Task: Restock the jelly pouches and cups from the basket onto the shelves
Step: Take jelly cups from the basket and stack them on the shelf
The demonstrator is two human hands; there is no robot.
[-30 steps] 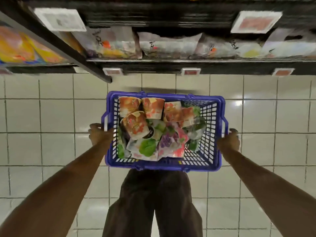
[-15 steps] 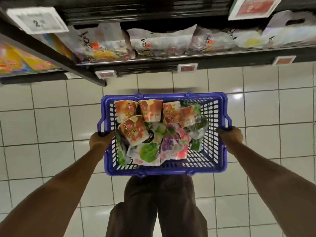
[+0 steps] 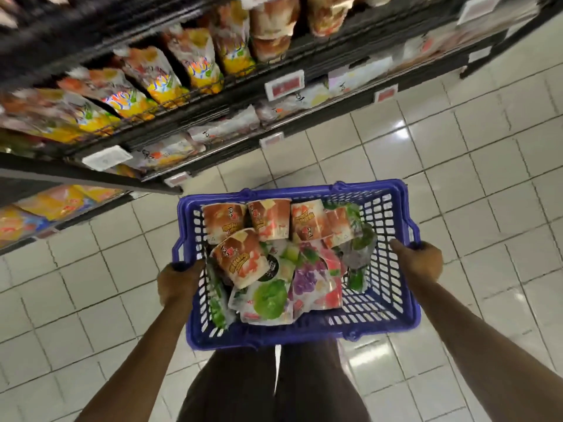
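Head cam looking straight down here, and honestly the restocking hasn't properly begun as far as I can tell. The blue basket (image 3: 292, 190) is packed. A bunch of jelly cups (image 3: 269, 219) lie on their sides along the far end, with one more resting on top of the pile. The jelly pouches (image 3: 304, 278) (grape, green apple, something red) are heaped underneath toward the near end. Nothing from it is in either hand, so all of it has yet to go onto the shelves (image 3: 195, 117).

Left hand (image 3: 178, 280) is clamped on the left rim and right hand (image 3: 422, 261) on the right rim, each with the fingers curled over the edge. The fingertips are tucked out of sight, so I can't say exactly how they sit underneath. The basket hangs above the tiled floor (image 3: 457, 147), just in front of the person's legs and close to the shelving.

Compared with half a second ago, the view has swung and tilted a lot. The shelving now runs diagonally across the top, quite blurred, and higher racks have come into view. They hold orange-yellow stocked pouches (image 3: 199, 63) and a stack of stocked cups (image 3: 268, 25) like the ones in the basket. The grip on both sides is unchanged, and so is the load.
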